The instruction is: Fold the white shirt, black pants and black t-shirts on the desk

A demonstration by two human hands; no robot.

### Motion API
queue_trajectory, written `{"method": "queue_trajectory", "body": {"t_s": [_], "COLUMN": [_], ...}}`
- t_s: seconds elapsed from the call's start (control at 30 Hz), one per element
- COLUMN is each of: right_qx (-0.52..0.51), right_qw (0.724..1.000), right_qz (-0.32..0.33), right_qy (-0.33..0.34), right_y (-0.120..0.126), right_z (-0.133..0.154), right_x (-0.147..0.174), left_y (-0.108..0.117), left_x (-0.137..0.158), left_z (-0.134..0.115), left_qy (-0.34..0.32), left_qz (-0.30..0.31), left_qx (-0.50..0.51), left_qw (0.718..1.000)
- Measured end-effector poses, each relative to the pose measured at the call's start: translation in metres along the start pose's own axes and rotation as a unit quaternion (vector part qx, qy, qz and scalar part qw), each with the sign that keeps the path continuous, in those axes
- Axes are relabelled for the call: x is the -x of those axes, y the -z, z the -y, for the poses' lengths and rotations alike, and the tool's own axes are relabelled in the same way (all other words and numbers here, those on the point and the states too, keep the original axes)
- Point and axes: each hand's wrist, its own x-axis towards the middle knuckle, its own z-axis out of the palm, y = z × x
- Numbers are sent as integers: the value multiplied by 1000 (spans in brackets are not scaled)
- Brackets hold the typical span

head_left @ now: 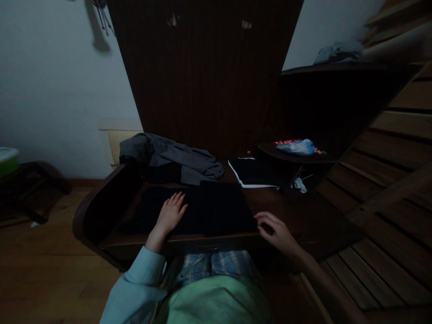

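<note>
A black garment (224, 209), partly folded over, lies along the dark wooden bench top; its exact kind is too dark to make out. My left hand (170, 213) rests flat on its left part with the fingers stretched out. At the garment's right front corner, my right hand (272, 227) pinches the edge between thumb and fingers. Behind it, a crumpled grey garment (175, 155) is heaped against the back panel. Further right lies a folded black cloth with white edging (256, 173).
The dark wooden bench (266, 202) has a curved left arm (89, 207). On the right, a small shelf (283, 155) holds a plastic-wrapped item (297, 147). Wooden slats (388, 148) stand at far right. A green tub (8, 162) sits on a low stool at far left.
</note>
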Motion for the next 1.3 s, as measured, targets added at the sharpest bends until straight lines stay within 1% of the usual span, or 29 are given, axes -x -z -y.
{"method": "queue_trajectory", "body": {"t_s": [0.17,0.3,0.37,0.47,0.53,0.6,0.7,0.77,0.8,0.87,1.0,1.13,1.2,1.3], "right_qx": [19,26,23,32,65,127,232,273,288,311,349,392,396,360], "right_qw": [999,999,1000,999,998,989,957,932,922,907,891,876,876,898], "right_qz": [-29,-1,-6,-20,14,70,171,233,256,277,280,275,268,239], "right_qy": [-20,-23,-20,-20,-8,19,37,47,51,60,73,55,57,86], "right_y": [2,8,12,18,17,11,-4,-14,-18,-24,-21,-13,-13,-17], "right_z": [-1,0,1,0,-5,-12,-23,-28,-29,-29,-26,-23,-20,-7], "right_x": [4,3,-9,-46,-81,-117,-159,-175,-180,-184,-186,-190,-190,-185], "left_y": [-1,-2,-2,-1,-2,-3,-6,-7,-7,-5,-1,1,0,0], "left_x": [0,0,0,0,0,-1,-1,-1,-1,0,0,1,1,1], "left_z": [0,1,1,1,2,2,4,4,4,3,1,0,0,0], "left_qy": [0,-3,-4,1,2,-3,-10,-11,-11,-8,-1,1,4,-1], "left_qz": [-1,-9,-4,7,6,0,-10,-15,-15,-11,-3,3,5,3], "left_qx": [3,9,9,7,5,2,0,3,5,9,10,17,14,5], "left_qw": [1000,1000,1000,1000,1000,1000,1000,1000,1000,1000,1000,1000,1000,1000]}}
